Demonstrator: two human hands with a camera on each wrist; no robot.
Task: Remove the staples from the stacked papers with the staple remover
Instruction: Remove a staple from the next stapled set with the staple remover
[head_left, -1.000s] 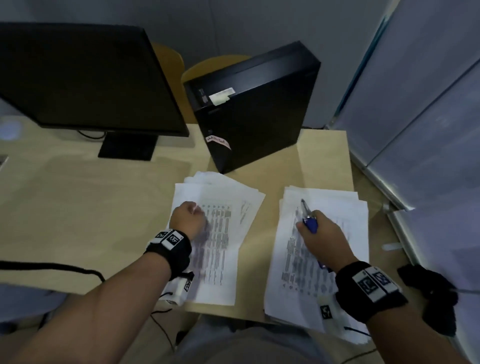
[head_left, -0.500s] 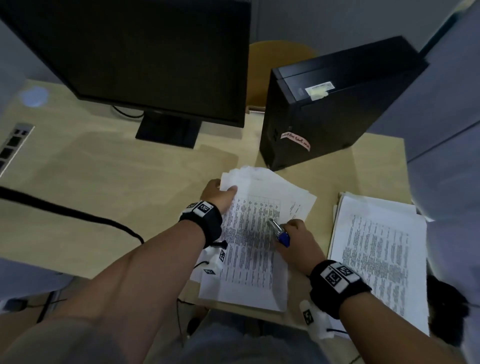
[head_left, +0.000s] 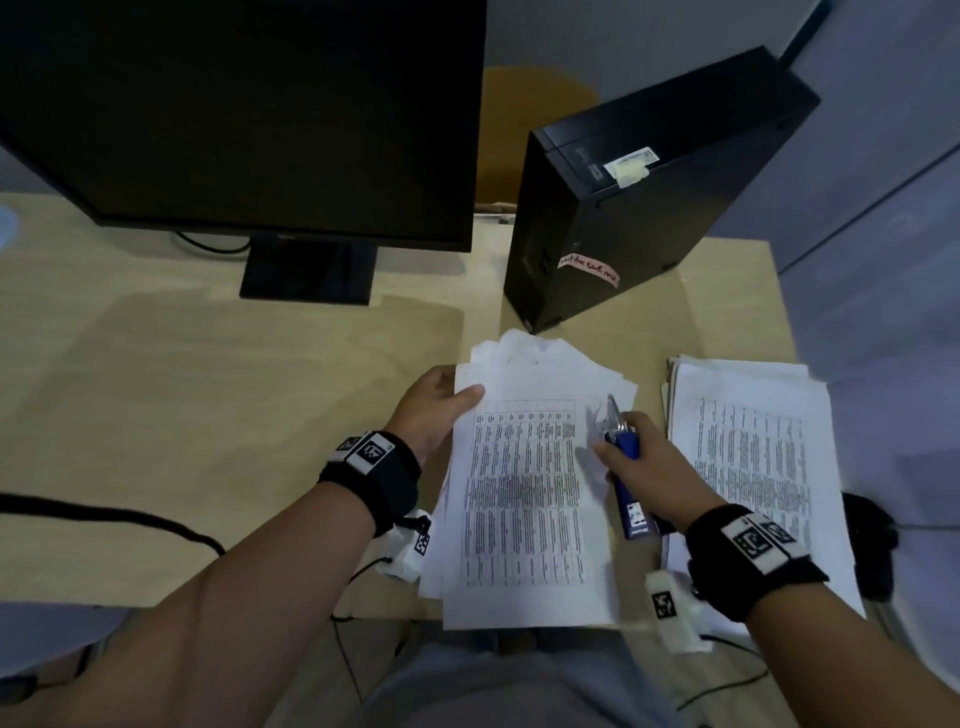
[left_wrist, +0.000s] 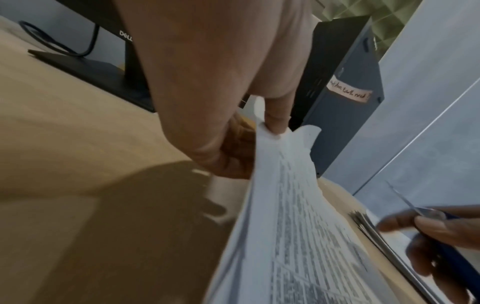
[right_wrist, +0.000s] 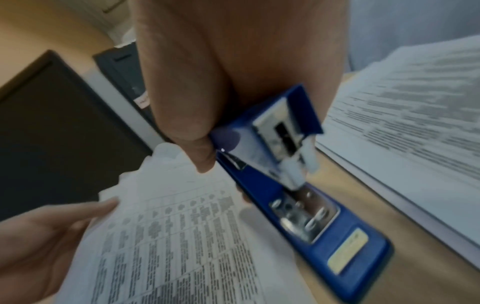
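Note:
A stack of printed papers (head_left: 524, 488) lies at the near desk edge in the head view. My left hand (head_left: 436, 402) pinches its top left corner, thumb on top; the left wrist view shows the papers (left_wrist: 291, 205) raised at that corner by my fingers (left_wrist: 276, 118). My right hand (head_left: 649, 457) grips a blue stapler-shaped staple remover (head_left: 626, 467) with its metal tip over the stack's top right corner. In the right wrist view the staple remover (right_wrist: 298, 185) is held beside the papers (right_wrist: 182, 236). No staple is visible.
A second paper stack (head_left: 753, 457) lies to the right. A black computer tower (head_left: 639, 208) stands behind the papers, a monitor (head_left: 249, 114) on its stand at the back left. A black cable (head_left: 104, 514) crosses the desk (head_left: 208, 389) at the left.
My right hand left the right stack and carried the staple remover over to the left stack's top right corner. My left hand shifted from resting on the sheets to pinching their top left corner.

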